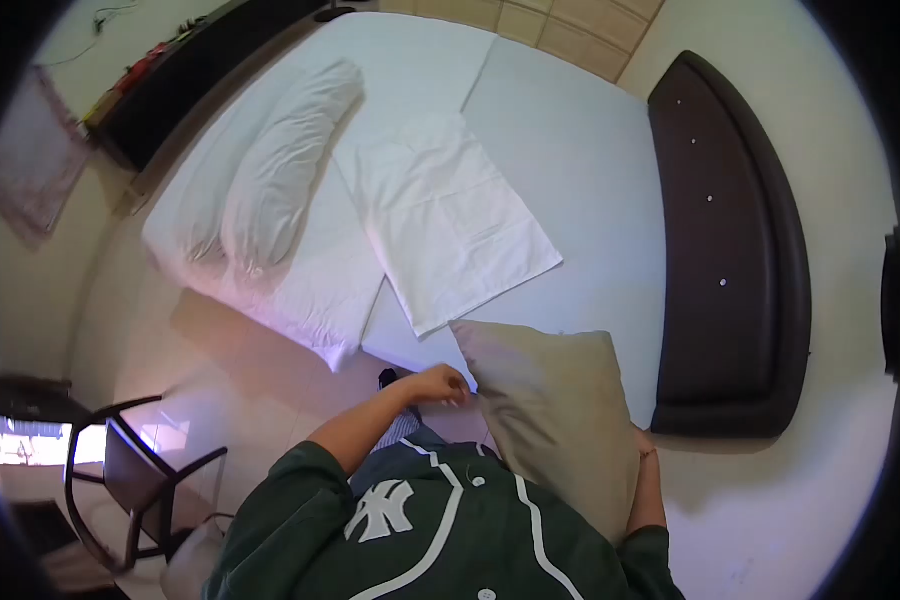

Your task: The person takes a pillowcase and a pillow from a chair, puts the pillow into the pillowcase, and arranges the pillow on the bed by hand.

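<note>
A tan pillow (555, 400) is held up against my front, tilted, at the near edge of the bed. My right hand (644, 440) grips its right side, with most of the fingers hidden behind it. Just off the pillow's left edge is my left hand (442, 384), its fingers curled in and nothing visible in them. A white pillowcase (450, 215) lies spread flat on the white-sheeted mattress (590, 170) beyond the pillow.
Two long white bolsters (285, 170) lie side by side on the bed's left part. A dark padded headboard (720, 250) stands along the right. At lower left is a dark chair (135, 480), and a black shelf (170, 95) stands at upper left.
</note>
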`<state>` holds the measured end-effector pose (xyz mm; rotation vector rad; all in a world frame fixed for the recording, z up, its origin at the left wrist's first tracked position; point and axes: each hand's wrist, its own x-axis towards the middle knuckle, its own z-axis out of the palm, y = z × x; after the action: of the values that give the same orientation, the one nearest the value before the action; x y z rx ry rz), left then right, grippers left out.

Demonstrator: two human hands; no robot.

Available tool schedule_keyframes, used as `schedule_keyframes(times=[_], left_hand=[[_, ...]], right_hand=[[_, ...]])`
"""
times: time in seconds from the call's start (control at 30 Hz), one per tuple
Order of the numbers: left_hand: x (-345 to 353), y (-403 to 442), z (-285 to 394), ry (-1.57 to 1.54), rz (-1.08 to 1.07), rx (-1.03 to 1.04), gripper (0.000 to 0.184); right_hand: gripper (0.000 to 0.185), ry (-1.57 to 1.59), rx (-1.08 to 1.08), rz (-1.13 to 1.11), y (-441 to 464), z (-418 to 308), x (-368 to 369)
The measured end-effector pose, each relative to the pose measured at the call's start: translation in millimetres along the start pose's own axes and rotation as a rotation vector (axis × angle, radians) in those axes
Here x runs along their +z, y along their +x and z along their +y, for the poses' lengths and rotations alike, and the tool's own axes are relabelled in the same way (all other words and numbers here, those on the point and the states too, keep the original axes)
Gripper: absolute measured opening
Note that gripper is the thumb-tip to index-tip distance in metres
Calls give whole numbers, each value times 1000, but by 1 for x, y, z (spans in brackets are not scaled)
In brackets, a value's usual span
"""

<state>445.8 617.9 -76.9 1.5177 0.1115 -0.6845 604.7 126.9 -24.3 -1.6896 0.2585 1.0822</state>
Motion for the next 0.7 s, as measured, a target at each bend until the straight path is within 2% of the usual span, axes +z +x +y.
schedule_keyframes(times=[0.07, 0.1, 0.17, 0.23, 0.27, 0.37, 0.4, 0.5, 0.53, 0.7], left_hand=[[-47, 42, -49, 258, 509, 163, 21], [-64, 49, -46, 335, 745, 103, 25], [-97, 64, -46, 355, 769, -63, 31], [-115, 71, -50, 637, 661, -32, 35], [-120, 76, -52, 777, 603, -13, 36], [-131, 89, -53, 856, 458, -124, 41], [-132, 97, -64, 884, 487, -68, 38], [-145, 107, -85, 583, 462, -68, 30], [-153, 109, -90, 463, 475, -5, 26], [-174, 113, -95, 84, 448, -86, 22]], right_hand=[[46, -23, 49, 60, -25, -25, 31], [46, -39, 74, 89, -34, -40, 45], [50, 32, 40, 67, -31, -41, 59], [53, 64, 82, 38, -36, -63, 95], [55, -56, 151, 113, -25, -45, 83], [55, -61, 118, 121, -25, -91, 147], [56, -17, 179, 97, -14, -77, 139], [57, 8, 270, 126, -12, -93, 159], [58, 11, 265, 131, -13, -96, 158], [58, -22, 210, 57, -8, -112, 149]])
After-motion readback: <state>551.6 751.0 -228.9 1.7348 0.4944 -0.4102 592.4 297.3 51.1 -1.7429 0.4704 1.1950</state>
